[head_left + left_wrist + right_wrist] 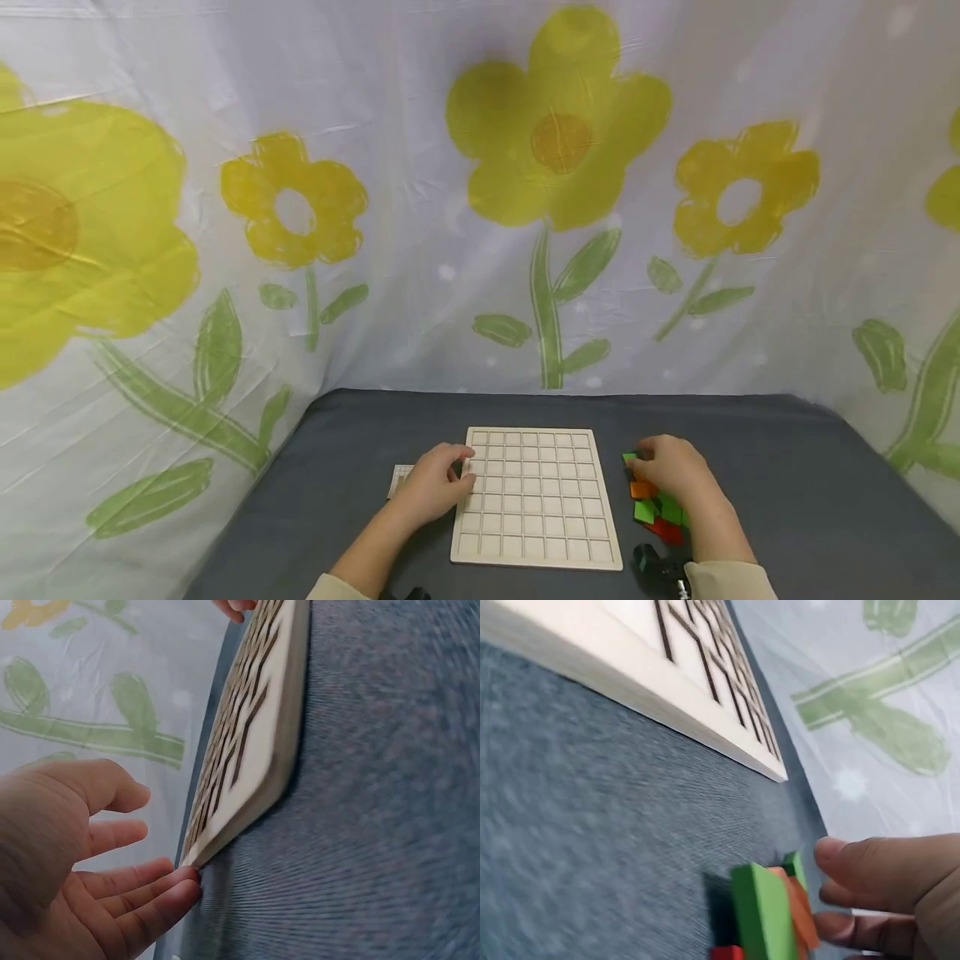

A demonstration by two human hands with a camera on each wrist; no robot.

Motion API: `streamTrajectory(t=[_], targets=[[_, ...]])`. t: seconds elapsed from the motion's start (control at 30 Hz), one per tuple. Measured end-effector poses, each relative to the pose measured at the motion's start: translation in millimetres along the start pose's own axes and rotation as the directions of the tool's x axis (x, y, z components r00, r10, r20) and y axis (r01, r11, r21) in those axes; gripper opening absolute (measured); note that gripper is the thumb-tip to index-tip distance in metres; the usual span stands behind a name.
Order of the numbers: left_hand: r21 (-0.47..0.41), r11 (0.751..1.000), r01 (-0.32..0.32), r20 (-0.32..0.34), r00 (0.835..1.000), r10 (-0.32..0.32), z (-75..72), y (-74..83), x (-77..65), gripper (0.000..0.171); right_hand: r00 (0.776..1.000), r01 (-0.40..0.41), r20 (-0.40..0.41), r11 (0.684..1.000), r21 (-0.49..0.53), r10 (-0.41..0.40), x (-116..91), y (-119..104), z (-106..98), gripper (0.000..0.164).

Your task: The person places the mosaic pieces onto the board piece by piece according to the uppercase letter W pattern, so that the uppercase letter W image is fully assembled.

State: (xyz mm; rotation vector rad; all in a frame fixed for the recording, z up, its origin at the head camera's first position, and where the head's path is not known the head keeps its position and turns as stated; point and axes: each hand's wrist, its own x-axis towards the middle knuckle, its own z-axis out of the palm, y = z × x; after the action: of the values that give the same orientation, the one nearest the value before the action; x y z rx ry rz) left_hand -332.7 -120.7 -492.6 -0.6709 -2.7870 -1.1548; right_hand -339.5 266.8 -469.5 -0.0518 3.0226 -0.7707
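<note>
A pale wooden board (534,500) with a grid of square recesses lies flat on the dark cloth. My left hand (435,482) is at its left edge, fingers loosely bent and holding nothing; in the left wrist view the lower fingertips (184,881) are right at the board's corner. To the right of the board is a small pile of flat coloured pieces, with green (643,512), orange (641,489) and red (666,531) ones. Over the far end of this pile is my right hand (675,468), its thumb and fingers apart beside a green piece (761,911) and an orange piece (802,911).
A small pale gridded piece (400,477) lies left of the board, partly hidden by the left hand. Dark objects (651,560) sit at the right wrist, near the front. Behind the grey cloth (352,433) hangs a white curtain (405,333) with yellow flowers.
</note>
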Motion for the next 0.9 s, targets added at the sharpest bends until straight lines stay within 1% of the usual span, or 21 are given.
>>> streamTrajectory(t=[0.13, 0.23, 0.27, 0.43, 0.5, 0.63, 0.8, 0.9], targets=[[-0.002, 1.0, 0.003, 0.04, 0.999, -0.003, 5.0, -3.0, -1.8, 0.044, 1.0, -0.029, 0.007, 0.997, -0.07, 0.029, -0.6, 2.4, 8.7, 0.044], [0.021, 1.0, 0.003, 0.068, 0.998, -0.004, 8.6, -4.4, -0.6, 0.048, 0.998, -0.061, -0.011, 0.993, -0.104, 0.06, -1.8, 4.2, 11.6, 0.041], [0.034, 0.999, -0.006, 0.073, 0.997, 0.004, 8.9, -4.5, 0.3, 0.048, 0.998, -0.068, -0.022, 0.991, -0.112, 0.066, -1.8, 4.2, 11.8, 0.04], [0.108, 0.993, -0.048, 0.051, 0.998, 0.042, 6.8, -4.5, 5.3, 0.047, 0.995, -0.076, -0.072, 0.99, -0.114, 0.068, 0.5, 2.8, 11.9, 0.036], [0.119, 0.992, -0.046, 0.046, 0.998, 0.041, 7.8, -4.5, 5.3, 0.046, 0.994, -0.076, -0.083, 0.991, -0.114, 0.067, 0.2, 3.4, 13.0, 0.037], [0.135, 0.99, -0.042, 0.05, 0.998, 0.036, 3.8, -2.7, 7.7, 0.045, 0.993, -0.074, -0.103, 0.99, -0.121, 0.061, 2.8, 0.5, 10.9, 0.039], [0.185, 0.981, -0.053, 0.051, 0.998, 0.045, 5.6, -4.0, 9.3, 0.043, 0.991, -0.089, -0.108, 0.989, -0.12, 0.076, 1.3, -0.3, 9.7, 0.037], [0.205, 0.977, -0.054, 0.055, 0.998, 0.044, 8.3, -7.2, 6.7, 0.04, 0.991, -0.098, -0.099, 0.989, -0.113, 0.087, -0.8, -0.7, 11.9, 0.036]])
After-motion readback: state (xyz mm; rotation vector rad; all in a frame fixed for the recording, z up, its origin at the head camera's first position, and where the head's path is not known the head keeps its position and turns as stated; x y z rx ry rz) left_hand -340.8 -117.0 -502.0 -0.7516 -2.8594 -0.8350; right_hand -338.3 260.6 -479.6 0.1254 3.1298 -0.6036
